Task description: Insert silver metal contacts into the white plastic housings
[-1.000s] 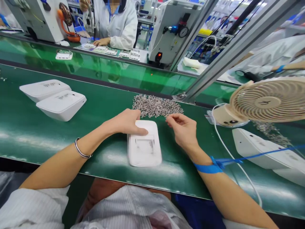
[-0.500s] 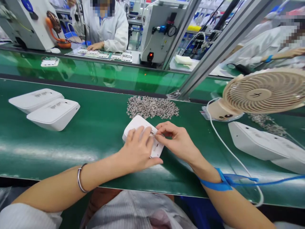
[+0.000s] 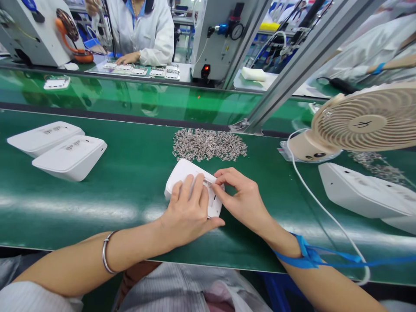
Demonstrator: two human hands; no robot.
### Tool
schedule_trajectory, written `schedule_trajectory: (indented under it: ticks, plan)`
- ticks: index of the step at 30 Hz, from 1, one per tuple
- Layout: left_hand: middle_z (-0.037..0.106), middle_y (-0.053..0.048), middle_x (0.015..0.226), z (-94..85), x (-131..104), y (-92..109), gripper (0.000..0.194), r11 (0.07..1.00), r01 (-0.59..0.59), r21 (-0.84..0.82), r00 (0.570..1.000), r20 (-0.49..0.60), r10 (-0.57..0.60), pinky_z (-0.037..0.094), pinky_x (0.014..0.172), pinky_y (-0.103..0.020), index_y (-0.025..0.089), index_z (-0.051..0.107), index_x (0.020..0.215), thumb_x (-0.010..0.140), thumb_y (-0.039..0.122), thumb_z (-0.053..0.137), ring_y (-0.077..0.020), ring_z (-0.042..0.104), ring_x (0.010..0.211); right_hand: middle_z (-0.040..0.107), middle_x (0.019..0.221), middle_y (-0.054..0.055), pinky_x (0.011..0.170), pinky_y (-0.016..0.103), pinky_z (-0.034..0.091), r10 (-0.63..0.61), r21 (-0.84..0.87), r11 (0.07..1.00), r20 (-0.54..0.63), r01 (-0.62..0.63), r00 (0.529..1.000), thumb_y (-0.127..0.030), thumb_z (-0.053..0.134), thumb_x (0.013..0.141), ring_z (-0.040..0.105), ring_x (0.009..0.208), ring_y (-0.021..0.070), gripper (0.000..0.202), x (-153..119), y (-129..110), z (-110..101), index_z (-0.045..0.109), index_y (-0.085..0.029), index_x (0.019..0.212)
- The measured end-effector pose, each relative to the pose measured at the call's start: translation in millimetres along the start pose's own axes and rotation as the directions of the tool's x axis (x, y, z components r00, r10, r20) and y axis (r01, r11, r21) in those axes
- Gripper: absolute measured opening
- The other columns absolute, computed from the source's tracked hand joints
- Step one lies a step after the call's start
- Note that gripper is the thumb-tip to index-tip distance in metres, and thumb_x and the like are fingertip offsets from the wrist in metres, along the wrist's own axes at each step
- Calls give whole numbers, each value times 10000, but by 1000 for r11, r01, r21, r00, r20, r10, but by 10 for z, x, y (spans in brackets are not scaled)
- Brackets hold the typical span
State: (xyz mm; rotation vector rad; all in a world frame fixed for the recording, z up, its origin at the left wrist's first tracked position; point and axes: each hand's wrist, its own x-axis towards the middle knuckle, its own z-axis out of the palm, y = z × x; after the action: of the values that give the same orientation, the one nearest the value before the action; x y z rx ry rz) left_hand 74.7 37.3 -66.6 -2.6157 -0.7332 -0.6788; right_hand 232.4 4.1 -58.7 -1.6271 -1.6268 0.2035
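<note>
A white plastic housing (image 3: 178, 172) lies at a slant on the green belt in front of me. Across its top rests my left hand (image 3: 187, 208), fingers a little spread and thumb along the near edge, holding it in place. My right hand (image 3: 238, 193) comes from the right, thumb and index finger pinched at a slot in the housing's face. Whatever is between those fingertips is too small or hidden to name. Just beyond the housing is a heap of small metal pieces (image 3: 208, 144).
Two white housings (image 3: 69, 158) sit at left, more white housings (image 3: 364, 190) at right. A beige fan (image 3: 367, 123) with a white cable stands at right, near a slanting metal post (image 3: 292, 69). A blue wrist strap (image 3: 303, 255) trails rightward. Across the green barrier a co-worker (image 3: 149, 34) handles white parts.
My view has shifted slightly, with the fan appearing further right. Both hands stay at the housing; the right fingertips remain pinched at the slot, with only a small movement.
</note>
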Motion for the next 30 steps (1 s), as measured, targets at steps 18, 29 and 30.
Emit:
schedule_trajectory:
  ticks: [18, 29, 30]
  plan:
    - [579, -148, 1250, 26, 26, -51, 638, 999, -22, 44, 999, 31, 20, 285, 861, -410, 143, 605, 1139, 818, 652, 393, -324, 542, 1069, 678, 920, 49, 773, 335, 532, 145, 164, 975, 57, -153, 988, -200, 548, 766, 651, 850, 185, 75, 1, 75, -117, 615, -210, 736]
    - [561, -167, 1265, 28, 33, -36, 626, 997, 8, 80, 999, 51, -13, 277, 830, -402, 113, 584, 1178, 830, 605, 415, -324, 552, 1056, 612, 1028, 100, 708, 304, 541, -55, -21, 998, 36, 56, 998, -152, 452, 851, 637, 876, 179, 222, -63, 56, -14, 660, -200, 912]
    - [561, -165, 1266, 29, 29, -35, 622, 996, 11, 83, 999, 49, -15, 276, 830, -402, 114, 583, 1180, 830, 601, 417, -323, 551, 1055, 605, 1036, 106, 700, 301, 541, -70, -36, 997, 36, 71, 997, -146, 449, 851, 636, 867, 177, 225, -65, 55, -8, 659, -195, 915]
